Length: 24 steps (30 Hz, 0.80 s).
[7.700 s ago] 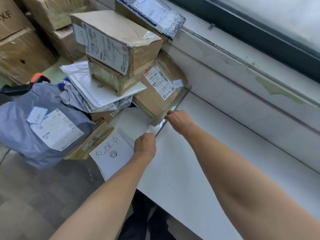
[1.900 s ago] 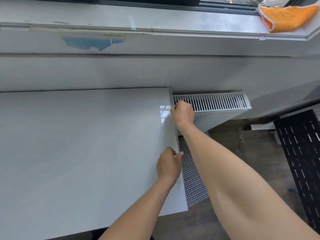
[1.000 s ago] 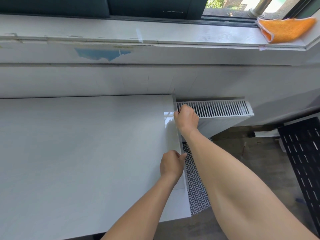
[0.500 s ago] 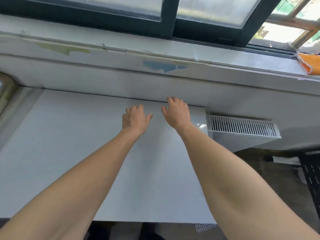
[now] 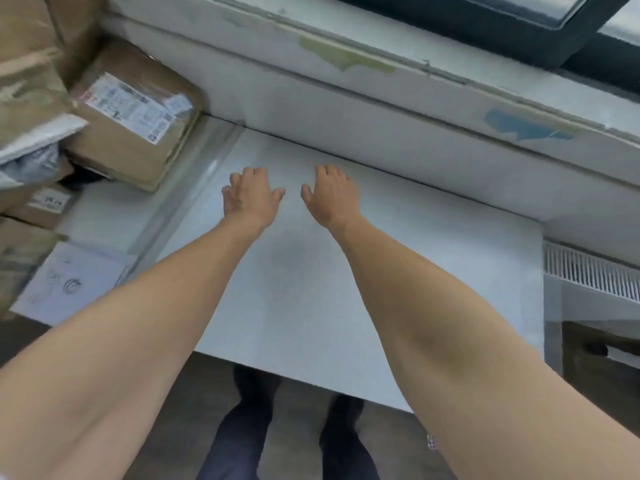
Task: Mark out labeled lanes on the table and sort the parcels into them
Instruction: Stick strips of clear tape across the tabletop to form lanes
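My left hand (image 5: 251,195) and my right hand (image 5: 330,194) hover side by side, palms down with fingers spread, over the far middle of the white table (image 5: 415,271); neither holds anything. A strip of clear tape (image 5: 183,206) runs from the wall to the front edge just left of my left hand. Beyond that strip sits a brown parcel (image 5: 133,116) with a white shipping label. A white paper sheet with handwriting (image 5: 69,285) lies at the table's front left corner.
More cardboard boxes (image 5: 31,53) and a grey-white mailer (image 5: 27,154) are piled at the left. The wall and window sill (image 5: 381,81) border the table's far side. A white radiator (image 5: 592,271) stands to the right. My shoes (image 5: 249,403) show below the front edge.
Both hands left the table's right edge, opened and moved to the middle of the far side. The view swung left, so the taped strip and parcel pile came back into sight.
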Tool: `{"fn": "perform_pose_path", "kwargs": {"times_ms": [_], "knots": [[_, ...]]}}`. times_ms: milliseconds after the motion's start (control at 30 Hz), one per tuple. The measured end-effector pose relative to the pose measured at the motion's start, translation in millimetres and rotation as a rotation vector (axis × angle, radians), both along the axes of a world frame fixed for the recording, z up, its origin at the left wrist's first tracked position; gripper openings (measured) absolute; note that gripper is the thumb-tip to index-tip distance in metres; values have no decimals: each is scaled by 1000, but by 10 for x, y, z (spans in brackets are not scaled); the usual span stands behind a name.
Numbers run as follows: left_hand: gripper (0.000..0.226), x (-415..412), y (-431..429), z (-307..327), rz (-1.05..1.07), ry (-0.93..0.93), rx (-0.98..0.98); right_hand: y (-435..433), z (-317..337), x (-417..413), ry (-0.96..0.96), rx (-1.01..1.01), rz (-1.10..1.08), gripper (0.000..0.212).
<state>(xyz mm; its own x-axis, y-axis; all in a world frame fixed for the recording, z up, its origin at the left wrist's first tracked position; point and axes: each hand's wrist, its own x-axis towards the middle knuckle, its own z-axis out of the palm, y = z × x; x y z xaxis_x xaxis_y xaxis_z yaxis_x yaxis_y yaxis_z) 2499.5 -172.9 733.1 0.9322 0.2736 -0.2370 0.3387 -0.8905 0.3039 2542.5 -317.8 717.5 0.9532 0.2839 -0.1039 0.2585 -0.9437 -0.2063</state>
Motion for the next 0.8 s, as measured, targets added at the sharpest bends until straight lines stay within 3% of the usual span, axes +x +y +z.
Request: {"fn": "perform_pose_path", "kwargs": {"times_ms": [200,367,533,800], "knots": [[29,-404,983,-85,147,-3,26,1287,-27,-65,0,-8,89,32],[17,-627,1352,-301,192,95,28,1972,-83,-46,28,-8,33,23],[21,-553,1502,-405,220,114,36,2340,-213,71,88,5,-58,36],[24,-565,1686,-536,177,137,25,2515,-380,272,192,46,-219,29]]}}
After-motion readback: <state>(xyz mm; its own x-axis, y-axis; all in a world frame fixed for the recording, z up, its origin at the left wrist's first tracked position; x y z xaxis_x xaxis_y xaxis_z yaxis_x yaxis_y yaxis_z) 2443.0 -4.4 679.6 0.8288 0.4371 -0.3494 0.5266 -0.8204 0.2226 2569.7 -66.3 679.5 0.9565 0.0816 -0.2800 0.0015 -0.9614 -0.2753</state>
